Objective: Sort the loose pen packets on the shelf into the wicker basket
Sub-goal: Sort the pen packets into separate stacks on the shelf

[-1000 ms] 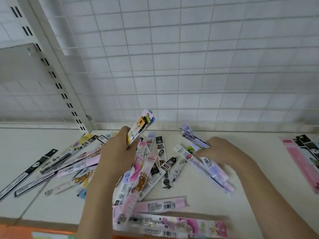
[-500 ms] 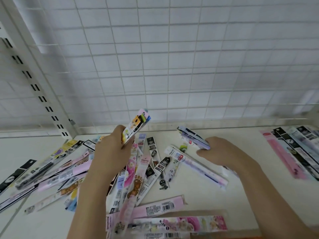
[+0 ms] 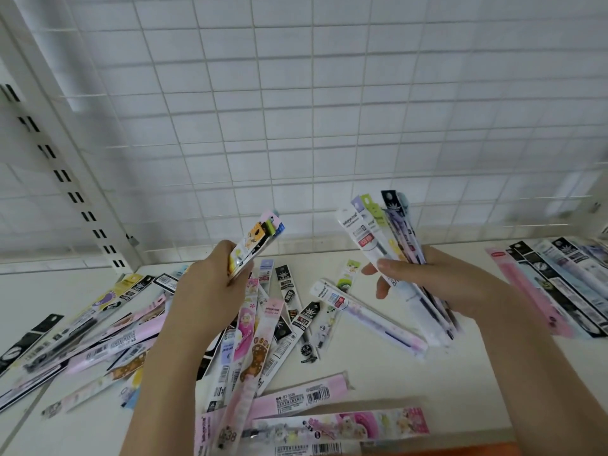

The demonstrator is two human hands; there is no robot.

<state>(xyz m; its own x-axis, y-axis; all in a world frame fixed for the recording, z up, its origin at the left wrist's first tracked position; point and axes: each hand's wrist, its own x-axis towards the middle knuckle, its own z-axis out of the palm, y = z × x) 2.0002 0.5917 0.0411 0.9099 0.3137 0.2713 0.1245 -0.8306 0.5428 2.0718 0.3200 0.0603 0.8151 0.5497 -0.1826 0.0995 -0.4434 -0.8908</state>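
1. The right hand [image 3: 437,284], low over the shelf [image 3: 378,363] a second ago, has lifted clear, grasping a fanned bundle of pen packets [image 3: 391,245].
2. The left hand [image 3: 210,291] still grips its own bunch [image 3: 253,248].
3. Many loose packets [image 3: 283,327] remain on the shelf; the wicker basket is out of view, so sorting looks unfinished.

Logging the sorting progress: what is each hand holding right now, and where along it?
Left hand grips a colourful bundle of pen packets near its upper end; right hand grips a fanned white-and-lilac bundle around its middle.
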